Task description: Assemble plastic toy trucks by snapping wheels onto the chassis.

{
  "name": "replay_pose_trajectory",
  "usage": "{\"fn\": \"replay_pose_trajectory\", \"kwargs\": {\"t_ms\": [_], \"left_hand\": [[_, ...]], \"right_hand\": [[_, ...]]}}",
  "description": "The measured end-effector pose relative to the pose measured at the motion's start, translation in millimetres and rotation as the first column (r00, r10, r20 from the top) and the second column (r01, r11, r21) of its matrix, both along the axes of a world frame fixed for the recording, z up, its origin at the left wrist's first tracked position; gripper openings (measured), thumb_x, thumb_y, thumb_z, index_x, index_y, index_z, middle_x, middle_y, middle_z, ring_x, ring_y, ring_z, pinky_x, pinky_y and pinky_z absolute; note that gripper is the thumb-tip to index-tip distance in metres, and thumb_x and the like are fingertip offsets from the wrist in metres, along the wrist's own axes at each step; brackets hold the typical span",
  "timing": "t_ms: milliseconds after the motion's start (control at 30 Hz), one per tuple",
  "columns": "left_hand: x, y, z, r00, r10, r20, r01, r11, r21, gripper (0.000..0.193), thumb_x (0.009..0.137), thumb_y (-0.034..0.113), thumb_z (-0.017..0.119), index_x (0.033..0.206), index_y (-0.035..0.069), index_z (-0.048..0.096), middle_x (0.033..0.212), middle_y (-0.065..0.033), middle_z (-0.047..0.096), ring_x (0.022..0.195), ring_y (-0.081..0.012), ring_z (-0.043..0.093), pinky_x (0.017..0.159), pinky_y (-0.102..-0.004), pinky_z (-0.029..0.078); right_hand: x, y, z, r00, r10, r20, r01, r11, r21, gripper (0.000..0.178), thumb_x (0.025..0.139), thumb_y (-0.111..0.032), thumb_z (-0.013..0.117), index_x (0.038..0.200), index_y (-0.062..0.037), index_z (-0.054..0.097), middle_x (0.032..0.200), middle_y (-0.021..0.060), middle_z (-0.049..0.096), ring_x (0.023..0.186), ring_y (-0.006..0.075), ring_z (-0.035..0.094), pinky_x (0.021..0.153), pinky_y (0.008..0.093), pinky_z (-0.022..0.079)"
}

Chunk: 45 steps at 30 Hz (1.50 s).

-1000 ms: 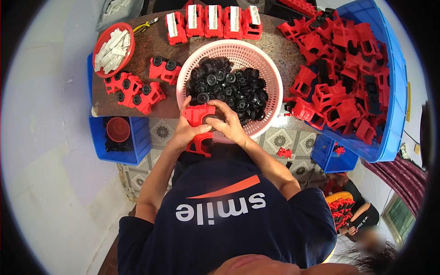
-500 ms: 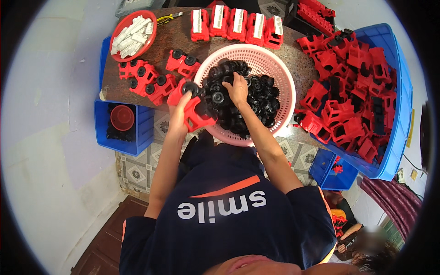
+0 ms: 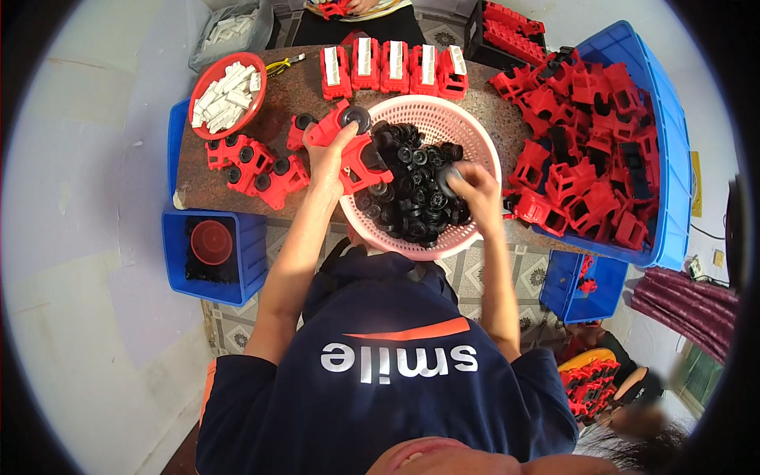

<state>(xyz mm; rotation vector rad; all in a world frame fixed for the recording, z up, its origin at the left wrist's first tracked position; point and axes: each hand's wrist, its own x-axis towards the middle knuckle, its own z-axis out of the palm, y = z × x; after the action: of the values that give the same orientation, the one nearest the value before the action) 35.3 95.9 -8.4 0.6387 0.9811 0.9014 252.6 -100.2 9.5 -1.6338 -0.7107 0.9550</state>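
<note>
While a red toy truck body (image 3: 364, 164) is clamped in the left hand (image 3: 326, 162), mostly to its right, a black wheel (image 3: 449, 182) is pinched in the right hand (image 3: 478, 192). Pink basket (image 3: 488, 150)'s left rim is partly blocked by the body; white-topped trucks (image 3: 396, 70) are lined up beyond.

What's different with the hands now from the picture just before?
The right hand moved right across the pink basket and now holds a dark wheel. The left hand moved slightly forward, still holding the red toy car. The five red cars with white strips stayed in their row.
</note>
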Motion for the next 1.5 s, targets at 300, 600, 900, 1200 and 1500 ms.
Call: {"fn": "replay_pose_trajectory", "kwargs": {"t_ms": [300,600,900,1200,1500], "left_hand": [[24.5,16.2,11.7,0.995,-0.094,0.029,0.090,0.991,0.102,0.097,0.071,0.012,0.086,0.141,0.004,0.019,0.125,-0.0112,0.053,0.115,-0.0190,0.054,0.101,-0.0372,0.045],[61.7,-17.6,57.6,0.978,-0.188,0.087,0.173,0.973,0.152,0.105,0.072,0.009,0.084,0.146,0.004,0.010,0.127,-0.0134,0.052,0.117,-0.0213,0.055,0.102,-0.0372,0.045],[56.8,-30.0,77.9,0.974,-0.210,0.082,0.184,0.952,0.242,0.110,0.072,0.002,0.083,0.148,0.006,0.003,0.129,-0.0157,0.052,0.116,-0.0218,0.055,0.103,-0.0388,0.043],[33.9,-31.3,53.8,0.866,-0.494,-0.073,0.500,0.856,0.134,0.131,0.070,0.022,0.088,0.151,0.007,-0.014,0.143,-0.0174,0.042,0.132,-0.0257,0.043,0.110,-0.0406,0.035],[2.2,-79.7,47.8,0.866,-0.496,-0.065,0.495,0.832,0.250,0.120,0.067,0.006,0.088,0.152,0.014,0.004,0.139,-0.0141,0.042,0.125,-0.0274,0.050,0.101,-0.0408,0.047]], "right_hand": [[-22.4,-195.8,14.5,0.338,0.885,-0.319,-0.833,0.124,-0.538,0.030,0.070,-0.025,0.076,0.094,-0.0084,0.075,0.087,0.0101,0.073,0.076,0.0192,0.068,0.068,0.0341,0.053],[-40.1,-2.9,88.1,0.990,-0.137,0.007,0.134,0.974,0.183,0.032,0.083,-0.004,0.073,0.113,0.0008,0.064,0.098,0.0033,0.068,0.088,0.0099,0.063,0.081,0.0254,0.051],[-51.3,32.2,49.8,0.999,-0.048,0.018,0.043,0.978,0.202,0.025,0.084,-0.006,0.074,0.106,0.0001,0.065,0.091,0.0026,0.068,0.083,0.0089,0.063,0.076,0.0225,0.052],[-53.9,28.7,25.3,0.859,0.127,-0.495,-0.057,0.987,0.152,0.085,0.086,-0.028,0.068,0.151,-0.0004,0.021,0.142,0.0202,0.041,0.126,0.0269,0.048,0.101,0.0385,0.044],[-64.8,17.2,21.8,0.829,0.235,-0.507,-0.139,0.965,0.221,0.080,0.086,-0.017,0.068,0.149,0.0043,0.024,0.140,0.0185,0.044,0.120,0.0257,0.052,0.099,0.0369,0.046]]}}
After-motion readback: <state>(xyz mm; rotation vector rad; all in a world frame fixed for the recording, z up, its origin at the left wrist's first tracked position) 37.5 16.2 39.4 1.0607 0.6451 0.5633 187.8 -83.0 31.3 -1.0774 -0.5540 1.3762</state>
